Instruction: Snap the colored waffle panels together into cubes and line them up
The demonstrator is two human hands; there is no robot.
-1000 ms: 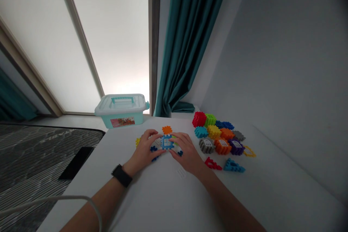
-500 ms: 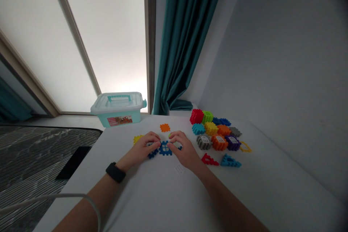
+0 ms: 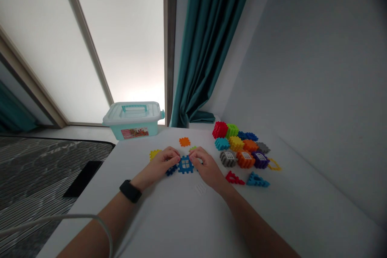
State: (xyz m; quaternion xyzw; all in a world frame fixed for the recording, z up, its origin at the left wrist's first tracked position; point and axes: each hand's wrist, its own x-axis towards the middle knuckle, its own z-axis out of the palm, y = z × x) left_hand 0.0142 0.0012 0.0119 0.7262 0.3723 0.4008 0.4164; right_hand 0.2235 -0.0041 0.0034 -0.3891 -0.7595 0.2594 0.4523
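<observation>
A blue square building tile with a four-pane window (image 3: 185, 164) is between my hands, its notched edge facing me. My left hand (image 3: 165, 162), with a black watch on the wrist, pinches its upper left corner. My right hand (image 3: 206, 166) is closed at its upper right side, fingers curled. Under my left fingers another dark blue notched piece (image 3: 171, 170) shows in part. A yellow tile (image 3: 154, 154) peeks out behind my left hand, and a green piece (image 3: 192, 148) behind my right fingertips. An orange tile (image 3: 184, 141) lies flat farther back.
To the right stand stacks of notched tiles, among them red (image 3: 220, 130), grey (image 3: 227, 158), orange (image 3: 245, 159) and purple (image 3: 260, 159). Red (image 3: 235, 178) and blue triangles (image 3: 257, 179) lie nearer. A lidded turquoise box (image 3: 137, 131) sits at the back left. A cable (image 3: 69, 217) crosses the lower left.
The view has shifted slightly. My right fingers have curled in closer at the window tile's upper right corner, and more of the tile shows. My left hand keeps nearly the same place.
</observation>
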